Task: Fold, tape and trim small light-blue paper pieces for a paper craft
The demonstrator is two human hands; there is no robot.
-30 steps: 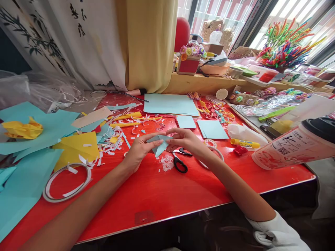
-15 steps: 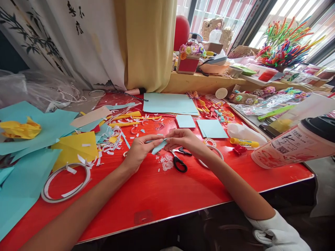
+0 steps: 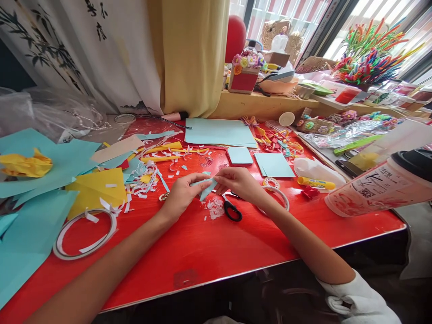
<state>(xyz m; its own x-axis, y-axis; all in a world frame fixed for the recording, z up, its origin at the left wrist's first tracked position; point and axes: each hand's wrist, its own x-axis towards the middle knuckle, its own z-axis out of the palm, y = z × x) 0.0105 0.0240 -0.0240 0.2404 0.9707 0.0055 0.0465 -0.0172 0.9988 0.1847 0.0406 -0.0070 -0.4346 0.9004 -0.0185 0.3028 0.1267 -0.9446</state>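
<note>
A small folded piece of light-blue paper (image 3: 207, 189) is held between my two hands above the red table (image 3: 151, 270). My left hand (image 3: 182, 195) pinches its left part between thumb and fingers. At its right corner, my right hand (image 3: 238, 183) grips it with the fingertips. Part of the paper is hidden behind the fingers. Black-handled scissors (image 3: 232, 211) lie just under my right hand, their blades mostly covered. Beside them is a patch of whitish scraps (image 3: 215, 208).
Rolls of tape (image 3: 58, 245) lie at left and by my right forearm. Blue sheets (image 3: 219, 132), small square stacks (image 3: 274, 165) and paper scraps (image 3: 145, 180) cover the back. A yellow glue stick (image 3: 316, 182) and a large cup (image 3: 378, 184) stand or lie at right.
The blue paper has turned a little between my hands and shows more of its face below the fingers. My right hand has shifted slightly; its fingers are drawn closer together at the corner.
</note>
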